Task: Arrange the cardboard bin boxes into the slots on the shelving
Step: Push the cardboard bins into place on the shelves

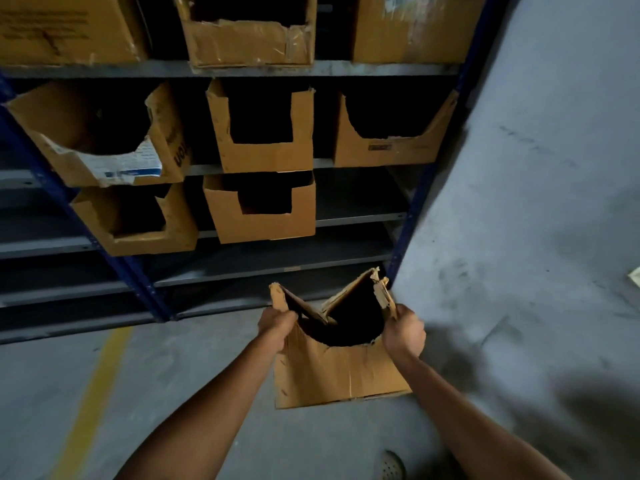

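Cardboard bin boxes (263, 133) are set on the grey shelving (325, 68); its right lower boards (356, 202) are left bare.

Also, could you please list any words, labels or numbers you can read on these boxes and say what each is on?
No text reads in full.
"uo": upside-down letters, rest cut off, on the side of the left middle-shelf box.
White label on that box: too blurred.
Faint print on the top-left box: blurred.
Dark sticker on the right middle-shelf box: too small.

I note a yellow floor line (90, 386) at 8 o'clock, grey wall (554, 168) at 3, perforated shoe (393, 466) at 5.
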